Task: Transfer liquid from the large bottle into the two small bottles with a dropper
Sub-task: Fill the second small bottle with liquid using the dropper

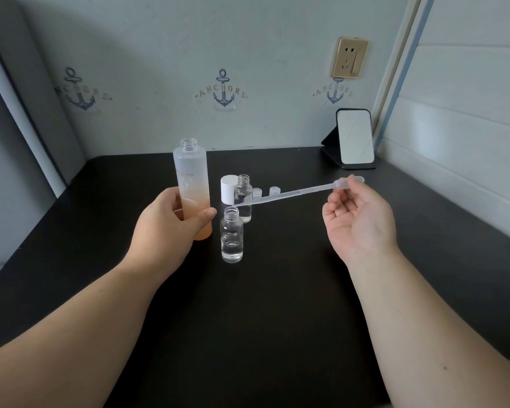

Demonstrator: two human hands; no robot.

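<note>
Left hand (171,219): its fingers are wrapping the lower half of the large bottle (192,187), thumb across the front, keeping it upright on the dark surface (277,319).
Large bottle: it is standing uncapped at about 10 o'clock from the near small bottle (232,235), just beside it; how much liquid is sitting in the frosted, peach-tinted body I cannot tell.
Right hand (359,219): its fingers are pinching the bulb end of the dropper (301,191) at 3 o'clock of the bottles, the other fingers curling loosely over an upturned palm.
Dropper: it is lying nearly level in the air, its tip pointing to 9 o'clock and hovering right above the open mouth of the near small bottle; whether liquid is sitting in the stem is too faint to tell.
Near small bottle: it is holding a shallow layer of clear liquid at the bottom.
Far small bottle (243,198): it is standing open at 12 o'clock of the near one, partly behind it; its level is hard to read.
Caps: a white cap (229,189) and two small clear caps (265,191) are waiting just beside the far bottle.
Progress: judging by the level, filling is under way but far from finished; more dropper trips and then capping seem to be remaining.
</note>
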